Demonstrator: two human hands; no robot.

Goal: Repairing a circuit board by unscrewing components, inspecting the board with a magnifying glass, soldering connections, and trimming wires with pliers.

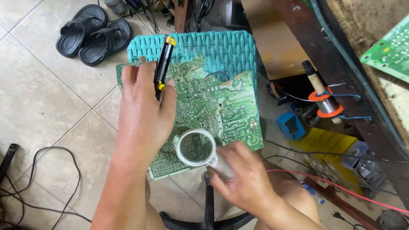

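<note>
1. Far left on the tiled floor [38, 98]: black cables [51, 179] looping near the bottom edge, a pair of black sandals [91, 34] at the top.
2. Left hand [142, 110] closed around a black tool with a yellow cap [164, 64], held upright, palm resting on the green circuit board [213, 110].
3. Circuit board lying solder side up on a teal woven stool [213, 49], overhanging its near edge.
4. Right hand [245, 179] gripping the handle of a white-rimmed magnifying glass [196, 148], lens held over the board's lower part.
5. Just right of the stool: a blue box [289, 125], a spool with orange flanges [326, 104], yellow blocks [328, 145] below it.
6. Red wire [341, 187] running across the lower right.
7. Top right corner: another green board [390, 49] on a dark wooden tabletop [362, 38].
</note>
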